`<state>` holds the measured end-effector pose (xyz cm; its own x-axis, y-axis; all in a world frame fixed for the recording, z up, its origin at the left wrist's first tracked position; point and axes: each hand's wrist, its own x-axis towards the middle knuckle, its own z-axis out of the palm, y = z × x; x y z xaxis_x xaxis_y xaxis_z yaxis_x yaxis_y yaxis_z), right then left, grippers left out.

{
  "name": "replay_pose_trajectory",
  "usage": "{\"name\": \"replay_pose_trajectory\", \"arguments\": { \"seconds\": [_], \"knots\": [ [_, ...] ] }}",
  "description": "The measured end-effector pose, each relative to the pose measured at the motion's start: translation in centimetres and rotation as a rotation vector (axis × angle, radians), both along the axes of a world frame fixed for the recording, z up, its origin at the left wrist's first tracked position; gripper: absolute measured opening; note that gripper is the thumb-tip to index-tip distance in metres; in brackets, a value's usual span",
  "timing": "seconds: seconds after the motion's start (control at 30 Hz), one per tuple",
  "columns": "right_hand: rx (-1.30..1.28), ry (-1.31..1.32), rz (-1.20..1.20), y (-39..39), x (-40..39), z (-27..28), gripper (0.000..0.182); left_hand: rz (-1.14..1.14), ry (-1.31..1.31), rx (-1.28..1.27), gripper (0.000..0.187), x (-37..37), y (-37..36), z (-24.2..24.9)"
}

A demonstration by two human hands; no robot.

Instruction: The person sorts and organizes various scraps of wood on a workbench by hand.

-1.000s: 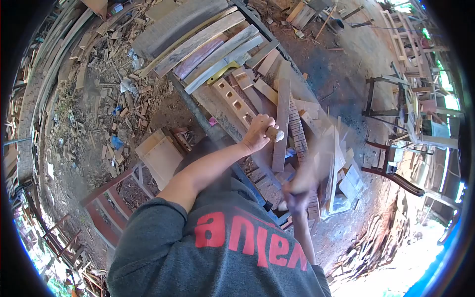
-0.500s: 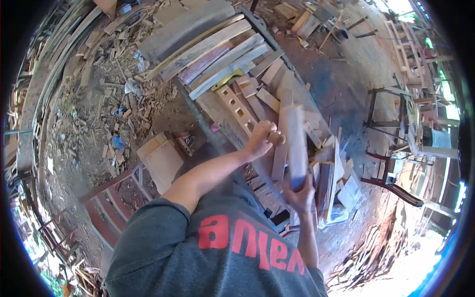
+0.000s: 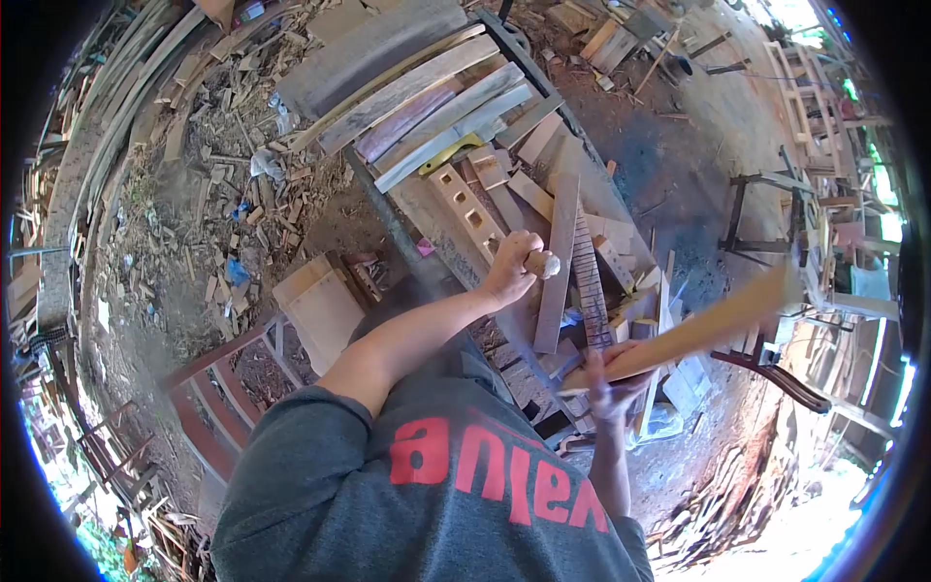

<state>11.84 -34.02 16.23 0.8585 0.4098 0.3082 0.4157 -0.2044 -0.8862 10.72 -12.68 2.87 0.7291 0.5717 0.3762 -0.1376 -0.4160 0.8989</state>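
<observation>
My left hand (image 3: 512,270) is closed around a round wooden handle (image 3: 544,264) whose blunt end points right. What the handle belongs to is hidden. My right hand (image 3: 618,378) grips the near end of a long wooden board (image 3: 703,327), which slants up to the right, its far end blurred. Below my left hand, a flat plank (image 3: 559,262) lies lengthwise on the workbench (image 3: 407,209). Beside that plank runs a narrow strip with dark cross marks (image 3: 588,276). A wooden bar with square holes (image 3: 465,209) lies just beyond my left hand.
Several boards (image 3: 417,92) lie across the bench's far end, near a yellow-green tool (image 3: 451,153). Offcuts and chips cover the ground at left. A slatted reddish frame (image 3: 218,398) stands at lower left, and a dark metal frame (image 3: 766,213) at right.
My right hand has swung the board from lying lengthwise over the bench out to the right, uncovering the marked strip. My left hand has stayed nearly in place with the handle.
</observation>
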Motion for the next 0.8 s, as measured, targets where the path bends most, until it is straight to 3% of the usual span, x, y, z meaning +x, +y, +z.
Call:
{"name": "replay_pose_trajectory", "arguments": {
  "seconds": [0.07, 0.13, 0.17, 0.23, 0.27, 0.33, 0.43, 0.57, 0.8],
  "knots": [
    [0.080, -0.101, 0.027, -0.5, 0.0, -2.3, 0.046, 0.016, 0.000, 0.013, 0.022, -0.1, 0.1, -0.2],
    [-0.709, 0.225, 0.175, -1.2, 1.2, -2.5, 0.048, -0.036, -0.081, 0.051, 0.018, 0.0, 0.5, 0.1],
    [-0.702, 0.211, 0.180, -1.1, 2.4, -2.6, 0.048, -0.027, -0.091, 0.061, 0.018, 0.6, 1.3, 0.2],
    [-0.548, 0.313, 0.110, -1.0, 2.2, -0.2, 0.047, -0.125, 0.019, -0.351, 0.016, 0.2, 1.6, 0.9],
    [-0.603, 0.343, 0.050, -0.5, 2.1, 1.4, 0.054, -0.070, 0.090, -0.356, 0.017, 1.0, 2.7, -0.5],
    [-0.537, 0.324, 0.016, -1.3, 2.2, 0.0, 0.059, -0.229, 0.039, -0.619, 0.025, 1.9, 6.7, -3.1],
    [-0.477, 0.365, 0.002, -1.8, 1.6, -1.6, 0.071, -0.099, -0.025, -0.813, 0.030, 1.4, 8.6, 1.4],
    [-0.412, 0.433, -0.013, -1.4, 0.2, -1.1, 0.063, -0.097, -0.070, -0.714, 0.040, 1.2, 8.1, 3.5],
    [-0.388, 0.319, 0.033, -0.8, 0.0, 0.7, 0.052, -0.156, -0.038, -0.603, 0.031, 0.9, 5.9, 2.3]
  ]
}}
